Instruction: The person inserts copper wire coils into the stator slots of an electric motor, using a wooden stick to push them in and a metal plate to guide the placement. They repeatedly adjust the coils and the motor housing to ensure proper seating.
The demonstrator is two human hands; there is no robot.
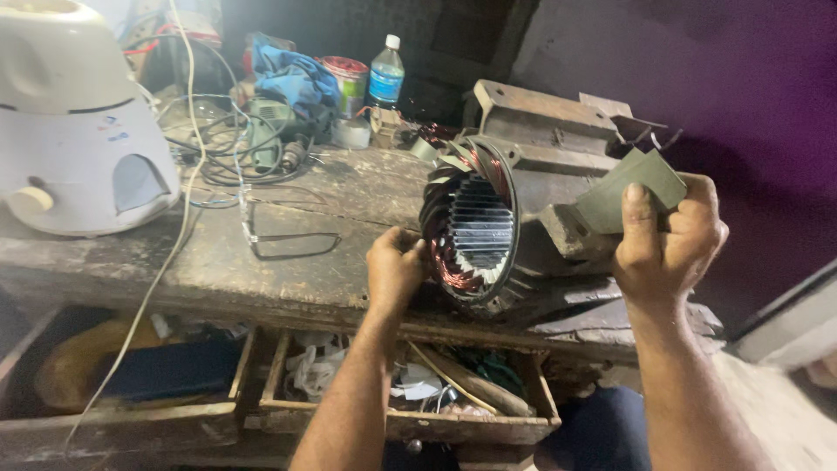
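Observation:
An electric motor stator (514,218) lies on its side at the right end of a worn wooden workbench (288,262). Its open end faces me, showing copper windings (453,270) and slotted steel laminations. My left hand (394,266) is closed at the left rim of the stator, fingers on the windings. My right hand (670,240) is raised to the right of the motor and pinches several green-grey insulation paper pieces (629,187) between thumb and fingers.
A white mixer base (74,122) stands at the bench's left. Cables, a blue cloth (296,78), a tin, tape rolls and a plastic water bottle (384,74) crowd the back. Two open drawers (410,384) under the bench hold tools and scraps.

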